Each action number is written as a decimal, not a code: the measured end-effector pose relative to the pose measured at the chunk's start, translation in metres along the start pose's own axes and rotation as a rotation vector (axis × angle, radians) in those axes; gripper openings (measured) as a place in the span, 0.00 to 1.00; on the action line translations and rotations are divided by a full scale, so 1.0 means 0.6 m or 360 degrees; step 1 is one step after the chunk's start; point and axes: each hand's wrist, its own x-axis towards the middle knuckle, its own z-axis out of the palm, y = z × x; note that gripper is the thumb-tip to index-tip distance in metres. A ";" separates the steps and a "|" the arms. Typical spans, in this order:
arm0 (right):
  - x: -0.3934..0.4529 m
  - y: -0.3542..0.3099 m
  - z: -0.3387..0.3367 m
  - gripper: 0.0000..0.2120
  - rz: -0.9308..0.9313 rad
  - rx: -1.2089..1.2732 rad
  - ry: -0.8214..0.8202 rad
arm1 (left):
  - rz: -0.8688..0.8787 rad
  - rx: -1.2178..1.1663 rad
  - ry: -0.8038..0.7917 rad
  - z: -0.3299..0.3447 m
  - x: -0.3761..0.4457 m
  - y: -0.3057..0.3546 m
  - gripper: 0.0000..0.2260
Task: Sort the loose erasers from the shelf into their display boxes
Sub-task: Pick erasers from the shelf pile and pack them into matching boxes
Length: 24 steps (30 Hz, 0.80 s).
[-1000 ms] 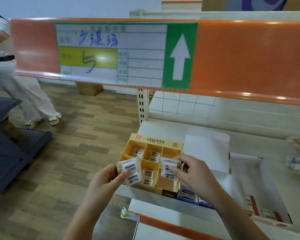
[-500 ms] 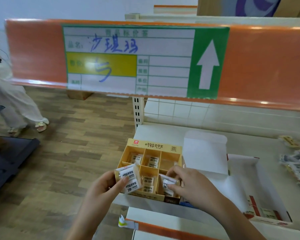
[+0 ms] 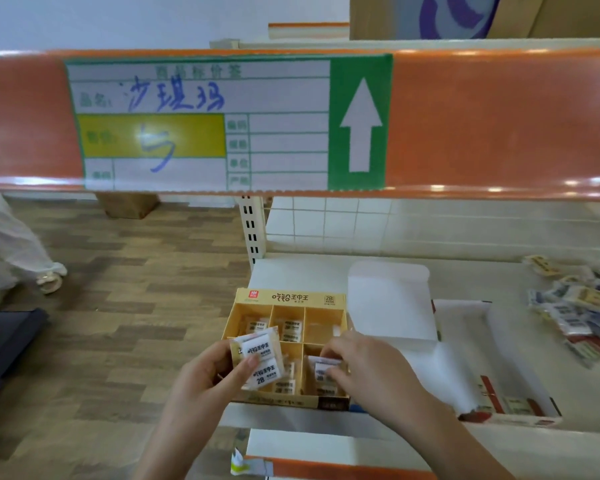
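On the white shelf (image 3: pixel 291 271), step is filling the yellow cardboard display box with dividers (image 3: pixel 290 299). Right hand (image 3: pixel 368 368) pinches a wrapped white eraser (image 3: pixel 323 370) down into the front-right cell. Left hand (image 3: pixel 201 379) holds two more wrapped white erasers (image 3: pixel 260 358) over the front-left cell. Next, probably: release, then seat those. Loose pile (image 3: pixel 575 306) waits far right.

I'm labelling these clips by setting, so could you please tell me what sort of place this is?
Most likely a small shop or stationery aisle. A price tag sits in an orange shelf rail, a yellow display box holds wrapped erasers, and loose erasers lie on the white shelf.
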 end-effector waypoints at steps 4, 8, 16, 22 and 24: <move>-0.007 -0.001 0.007 0.10 -0.0028 -0.0011 0.0160 | 0.0044 0.0027 0.0010 0.005 0.011 0.005 0.07; -0.013 -0.001 0.012 0.12 -0.0005 -0.0017 0.0211 | 0.0060 0.0058 -0.0012 0.013 0.028 0.014 0.07; -0.014 -0.007 0.015 0.17 0.0028 -0.0156 0.0123 | 0.0148 0.0341 -0.0147 0.031 0.076 0.045 0.06; -0.019 -0.012 0.012 0.16 0.0029 -0.0123 0.0100 | 0.0337 0.0740 -0.0191 0.045 0.121 0.053 0.04; -0.026 -0.012 0.011 0.15 -0.0004 -0.0080 0.0199 | 0.0361 0.0777 -0.0199 0.052 0.132 0.053 0.04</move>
